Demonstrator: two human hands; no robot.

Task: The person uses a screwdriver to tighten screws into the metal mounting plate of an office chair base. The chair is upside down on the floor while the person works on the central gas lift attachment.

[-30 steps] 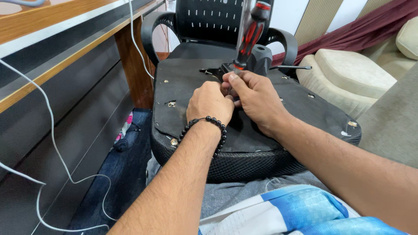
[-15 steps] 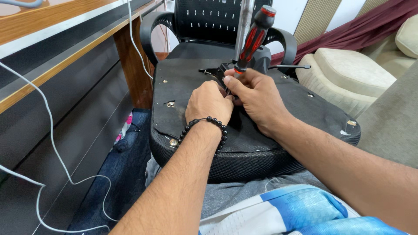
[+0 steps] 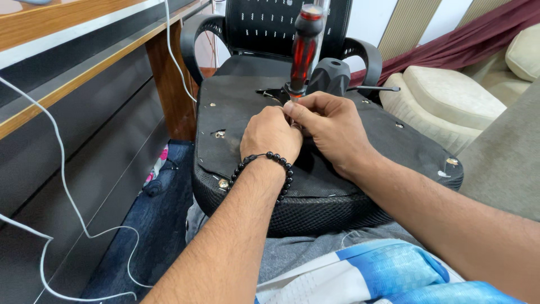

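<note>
Pinching the screwdriver [image 3: 304, 53] shaft at the seat base [image 3: 236, 112] centre, right hand [image 3: 332, 126] and left hand [image 3: 270, 135] close together, with rim screws at nine o'clock seated.

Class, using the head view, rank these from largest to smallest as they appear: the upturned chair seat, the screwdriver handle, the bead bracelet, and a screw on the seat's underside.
1. Chair seat
2. Screwdriver handle and bead bracelet: look alike in extent, not ranked
3. Screw
</note>
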